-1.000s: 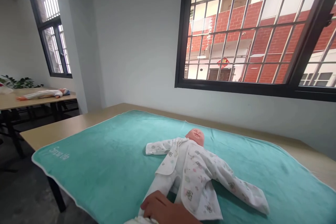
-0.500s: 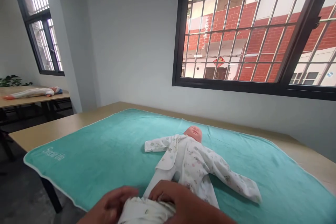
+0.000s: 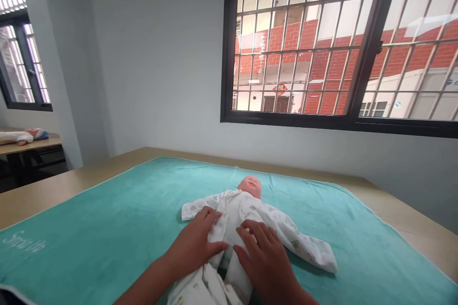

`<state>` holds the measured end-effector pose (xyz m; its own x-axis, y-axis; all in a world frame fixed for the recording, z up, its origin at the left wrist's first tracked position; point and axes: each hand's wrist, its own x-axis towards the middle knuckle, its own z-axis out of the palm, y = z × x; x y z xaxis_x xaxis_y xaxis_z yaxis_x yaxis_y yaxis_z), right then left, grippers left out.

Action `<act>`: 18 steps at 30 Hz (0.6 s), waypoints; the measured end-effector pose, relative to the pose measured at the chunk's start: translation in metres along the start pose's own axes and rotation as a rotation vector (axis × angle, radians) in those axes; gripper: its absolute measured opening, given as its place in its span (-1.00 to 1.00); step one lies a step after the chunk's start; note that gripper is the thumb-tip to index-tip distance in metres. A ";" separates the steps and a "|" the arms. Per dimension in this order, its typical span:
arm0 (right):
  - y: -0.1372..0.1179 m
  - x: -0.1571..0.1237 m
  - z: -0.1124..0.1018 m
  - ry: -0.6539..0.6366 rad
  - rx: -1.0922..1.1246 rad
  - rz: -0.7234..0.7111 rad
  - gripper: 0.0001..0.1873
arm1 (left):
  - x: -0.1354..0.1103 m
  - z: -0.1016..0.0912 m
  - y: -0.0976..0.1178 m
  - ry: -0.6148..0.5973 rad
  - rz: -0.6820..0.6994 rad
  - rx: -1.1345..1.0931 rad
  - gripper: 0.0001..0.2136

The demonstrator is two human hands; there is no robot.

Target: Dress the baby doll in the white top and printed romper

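A baby doll [image 3: 249, 186] in a white printed jacket [image 3: 309, 248] lies on its back, head toward the wall and sleeves spread to both sides. The jacket's front hangs apart over a plain white garment [image 3: 233, 219]. My left hand [image 3: 195, 243] rests on the jacket's left front panel, thumb well apart from the fingers. Over the right front panel lies my right hand [image 3: 266, 259], its fingers spread and slightly bent. White printed cloth [image 3: 205, 290] is bunched around the doll's lower legs at the bottom edge. The feet cannot be seen.
A teal blanket [image 3: 118, 219] covers much of the wooden table [image 3: 93, 178]. Behind it are a grey wall and a barred window [image 3: 300, 43]. Further left, another doll [image 3: 25, 136] lies on a second table [image 3: 53, 142].
Both hands have left the bunched cloth at the legs and moved up onto the jacket front. The view has turned somewhat to the right.
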<state>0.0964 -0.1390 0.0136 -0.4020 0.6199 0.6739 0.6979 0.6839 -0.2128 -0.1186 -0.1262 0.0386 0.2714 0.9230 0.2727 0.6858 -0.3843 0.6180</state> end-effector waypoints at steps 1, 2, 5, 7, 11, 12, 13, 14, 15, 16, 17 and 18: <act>0.006 -0.001 0.001 0.026 -0.050 0.057 -0.75 | 0.009 0.004 0.000 0.019 -0.005 0.041 -0.55; 0.011 -0.002 0.001 0.031 -0.058 0.138 -0.73 | 0.017 0.006 -0.002 0.037 -0.021 0.060 -0.65; 0.022 -0.003 0.002 -0.051 0.108 0.382 -0.79 | 0.040 0.003 -0.025 0.098 -0.129 -0.001 -0.79; 0.029 -0.003 0.000 -0.082 0.271 0.494 -0.76 | 0.051 -0.001 -0.054 0.159 -0.231 -0.061 -0.81; 0.059 -0.011 -0.022 -0.025 0.540 0.675 -0.56 | 0.056 0.001 -0.117 0.289 -0.345 -0.053 -0.80; 0.069 -0.016 -0.031 -0.033 0.588 0.718 -0.51 | 0.055 0.003 -0.129 0.316 -0.342 -0.038 -0.77; 0.080 -0.020 -0.040 -0.066 0.610 0.752 -0.47 | 0.053 0.005 -0.138 0.341 -0.327 -0.020 -0.73; 0.092 -0.026 -0.050 -0.104 0.596 0.773 -0.45 | 0.051 0.007 -0.145 0.360 -0.303 0.002 -0.69; 0.103 -0.031 -0.058 -0.132 0.536 0.776 -0.46 | 0.050 0.008 -0.149 0.370 -0.277 0.025 -0.66; 0.114 -0.036 -0.063 -0.127 0.455 0.769 -0.47 | 0.049 0.008 -0.152 0.369 -0.254 0.047 -0.64; 0.124 -0.040 -0.067 -0.099 0.370 0.777 -0.48 | 0.049 0.009 -0.155 0.359 -0.237 0.069 -0.63; 0.132 -0.044 -0.067 -0.055 0.282 0.798 -0.47 | 0.049 0.010 -0.157 0.342 -0.227 0.090 -0.62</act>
<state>0.2464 -0.1019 0.0032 0.1147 0.9704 0.2127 0.6136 0.0991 -0.7834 -0.2056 -0.0202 -0.0521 -0.1227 0.9187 0.3755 0.7625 -0.1549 0.6282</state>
